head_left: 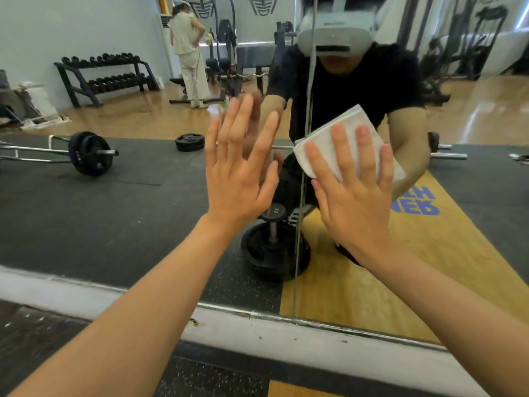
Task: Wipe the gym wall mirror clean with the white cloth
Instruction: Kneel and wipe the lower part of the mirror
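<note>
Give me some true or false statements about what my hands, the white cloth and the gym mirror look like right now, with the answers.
1. The right hand presses the folded white cloth against the wall mirror. True.
2. The left hand grips a spray bottle. False: its fingers are straight and it holds nothing.
3. A black dumbbell rack is reflected in the mirror's upper left. True.
4. The cloth is crumpled into a ball. False: it is folded flat under the right hand's straight fingers.
</note>
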Motion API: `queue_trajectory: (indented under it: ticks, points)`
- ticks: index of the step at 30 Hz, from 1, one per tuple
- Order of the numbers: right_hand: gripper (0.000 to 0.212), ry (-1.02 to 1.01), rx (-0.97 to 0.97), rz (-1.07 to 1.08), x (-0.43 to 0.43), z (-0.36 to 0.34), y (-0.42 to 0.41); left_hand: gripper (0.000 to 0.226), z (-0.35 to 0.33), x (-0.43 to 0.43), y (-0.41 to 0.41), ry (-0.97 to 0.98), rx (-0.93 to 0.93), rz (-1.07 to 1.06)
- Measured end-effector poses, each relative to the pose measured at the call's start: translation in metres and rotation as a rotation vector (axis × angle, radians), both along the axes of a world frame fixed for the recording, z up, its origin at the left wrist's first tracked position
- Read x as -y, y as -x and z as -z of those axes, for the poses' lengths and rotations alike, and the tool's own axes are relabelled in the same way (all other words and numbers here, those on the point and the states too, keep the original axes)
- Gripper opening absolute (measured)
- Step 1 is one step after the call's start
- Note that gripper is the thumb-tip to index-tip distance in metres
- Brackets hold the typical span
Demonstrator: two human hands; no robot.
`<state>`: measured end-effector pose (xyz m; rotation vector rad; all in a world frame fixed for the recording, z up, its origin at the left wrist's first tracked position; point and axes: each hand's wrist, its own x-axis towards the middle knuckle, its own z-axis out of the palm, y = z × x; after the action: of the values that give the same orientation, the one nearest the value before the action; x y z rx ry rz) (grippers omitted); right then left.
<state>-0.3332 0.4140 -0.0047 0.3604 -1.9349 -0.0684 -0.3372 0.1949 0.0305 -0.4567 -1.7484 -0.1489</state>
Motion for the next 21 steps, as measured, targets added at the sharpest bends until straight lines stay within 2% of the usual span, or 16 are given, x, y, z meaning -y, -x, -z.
queue_trajectory:
  ticks: [4,8,10,13,15,17,19,21]
  points:
    - [0.059,-0.015,-0.025,-0.010,0.000,0.001,0.000,0.059,0.072,0.004,-0.004,-0.046,0.094,-0.049]
    - [0.057,-0.021,-0.091,-0.033,0.002,0.013,0.007,0.060,0.106,0.005,0.012,-0.046,0.102,-0.113]
    - [0.058,-0.159,-0.068,-0.036,-0.008,0.060,0.003,0.058,0.110,0.007,0.021,-0.028,0.055,-0.149]
    - [0.074,-0.540,0.109,0.014,-0.048,0.171,-0.015,0.057,0.116,0.010,0.027,-0.010,0.012,-0.156]
    - [0.078,-0.666,0.135,0.045,-0.062,0.183,-0.022,0.057,0.121,0.009,0.028,-0.016,-0.010,-0.165]
    - [0.072,-0.552,0.080,-0.035,-0.047,0.146,-0.012,0.056,0.122,0.008,0.029,-0.023,-0.031,-0.171]
    - [0.060,-0.292,0.005,-0.093,-0.025,0.096,-0.001,0.056,0.121,0.008,0.031,-0.022,-0.047,-0.175]
    - [0.054,-0.155,-0.051,-0.098,-0.010,0.087,0.005,0.055,0.120,0.007,0.031,-0.023,-0.058,-0.183]
